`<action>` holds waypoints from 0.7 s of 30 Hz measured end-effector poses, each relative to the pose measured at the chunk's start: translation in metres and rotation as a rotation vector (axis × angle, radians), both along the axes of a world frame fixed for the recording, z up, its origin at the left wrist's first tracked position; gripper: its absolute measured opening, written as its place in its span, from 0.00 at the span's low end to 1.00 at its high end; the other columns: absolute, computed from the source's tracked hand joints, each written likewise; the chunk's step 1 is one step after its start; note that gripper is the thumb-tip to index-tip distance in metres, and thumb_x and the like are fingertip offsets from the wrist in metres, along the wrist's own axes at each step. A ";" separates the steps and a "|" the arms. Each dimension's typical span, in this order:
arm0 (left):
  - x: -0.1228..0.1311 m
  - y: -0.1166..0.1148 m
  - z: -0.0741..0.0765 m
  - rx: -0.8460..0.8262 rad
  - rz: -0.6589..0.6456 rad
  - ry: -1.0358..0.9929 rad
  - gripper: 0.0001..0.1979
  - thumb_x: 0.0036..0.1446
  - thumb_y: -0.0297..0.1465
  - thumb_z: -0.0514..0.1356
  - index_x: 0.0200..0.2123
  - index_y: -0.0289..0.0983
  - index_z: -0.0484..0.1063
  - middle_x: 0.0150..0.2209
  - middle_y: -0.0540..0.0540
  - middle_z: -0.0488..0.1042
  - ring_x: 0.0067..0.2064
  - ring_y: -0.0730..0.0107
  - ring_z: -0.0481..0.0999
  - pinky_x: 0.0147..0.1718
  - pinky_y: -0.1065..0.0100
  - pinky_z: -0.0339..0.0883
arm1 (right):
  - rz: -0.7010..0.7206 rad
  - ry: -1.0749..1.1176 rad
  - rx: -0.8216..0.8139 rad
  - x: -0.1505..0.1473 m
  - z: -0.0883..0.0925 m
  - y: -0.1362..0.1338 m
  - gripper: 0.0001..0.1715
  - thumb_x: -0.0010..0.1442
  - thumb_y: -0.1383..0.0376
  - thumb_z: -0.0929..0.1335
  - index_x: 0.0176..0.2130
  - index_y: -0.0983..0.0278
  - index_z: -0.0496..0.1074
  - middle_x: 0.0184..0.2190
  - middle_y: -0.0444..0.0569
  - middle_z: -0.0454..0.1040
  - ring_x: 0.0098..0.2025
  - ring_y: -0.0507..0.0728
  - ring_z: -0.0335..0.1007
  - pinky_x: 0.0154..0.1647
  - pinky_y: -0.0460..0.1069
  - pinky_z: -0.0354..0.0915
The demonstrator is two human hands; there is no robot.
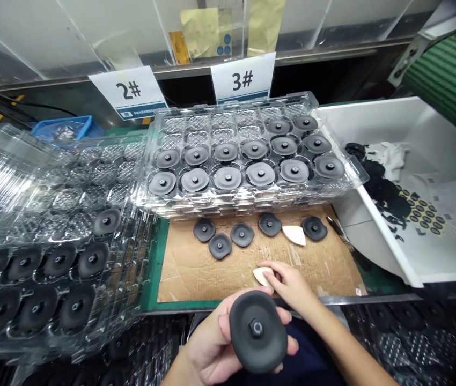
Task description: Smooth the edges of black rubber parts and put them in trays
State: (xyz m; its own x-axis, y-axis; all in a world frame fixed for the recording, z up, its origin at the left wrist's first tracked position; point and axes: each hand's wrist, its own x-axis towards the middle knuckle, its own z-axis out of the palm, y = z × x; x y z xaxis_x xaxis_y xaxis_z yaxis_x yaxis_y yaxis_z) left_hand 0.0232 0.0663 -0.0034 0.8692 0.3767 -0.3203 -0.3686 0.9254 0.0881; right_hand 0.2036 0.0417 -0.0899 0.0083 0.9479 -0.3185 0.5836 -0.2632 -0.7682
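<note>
My left hand (pixel 212 335) grips a black rounded-square disc (pixel 256 351) by its edges, close to the camera, with the central stud facing up. Just beyond it, my right hand (pixel 290 284) pinches a small cream-coloured wedge-shaped pad (pixel 262 275) between thumb and fingers. Both hands are at the near edge of a brown cardboard sheet (pixel 196 281). Several similar discs lie loose on the sheet, among them one black disc (pixel 242 235). A second cream wedge (pixel 294 234) rests between two of the discs on the right.
Behind the cardboard stands a stack of clear plastic trays (pixel 232 199), its top tray partly filled with discs. More clear trays (pixel 127 236) with discs are at left. A white bin (pixel 397 252) at right holds black parts and oval stickers. A pen-like tool (pixel 338 229) lies beside it.
</note>
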 end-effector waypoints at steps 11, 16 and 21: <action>-0.001 -0.002 -0.001 0.005 0.029 -0.024 0.24 0.42 0.33 0.67 0.45 0.35 0.68 0.42 0.39 0.75 0.40 0.54 0.77 0.31 0.67 0.73 | 0.031 -0.029 0.014 0.000 -0.001 0.000 0.16 0.58 0.66 0.60 0.43 0.63 0.72 0.39 0.50 0.75 0.42 0.60 0.69 0.43 0.55 0.63; -0.003 -0.005 -0.003 0.022 0.035 -0.045 0.24 0.43 0.34 0.66 0.46 0.36 0.68 0.43 0.40 0.75 0.41 0.54 0.77 0.31 0.67 0.73 | 0.036 -0.056 0.031 -0.001 0.000 -0.001 0.16 0.58 0.66 0.60 0.43 0.62 0.72 0.38 0.50 0.75 0.41 0.59 0.69 0.43 0.54 0.64; -0.003 -0.006 -0.002 0.041 0.062 -0.032 0.28 0.42 0.39 0.66 0.48 0.40 0.66 0.43 0.40 0.74 0.41 0.54 0.77 0.31 0.67 0.72 | 0.009 -0.101 0.089 -0.007 -0.004 -0.008 0.17 0.59 0.67 0.59 0.46 0.62 0.69 0.39 0.50 0.71 0.41 0.58 0.68 0.42 0.54 0.65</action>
State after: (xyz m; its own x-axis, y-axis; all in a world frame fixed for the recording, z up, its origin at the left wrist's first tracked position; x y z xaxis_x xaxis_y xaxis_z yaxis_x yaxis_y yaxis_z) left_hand 0.0199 0.0601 -0.0053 0.8532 0.4426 -0.2758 -0.4286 0.8964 0.1126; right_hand 0.1971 0.0340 -0.0940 0.0273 0.9725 -0.2312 0.6614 -0.1910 -0.7253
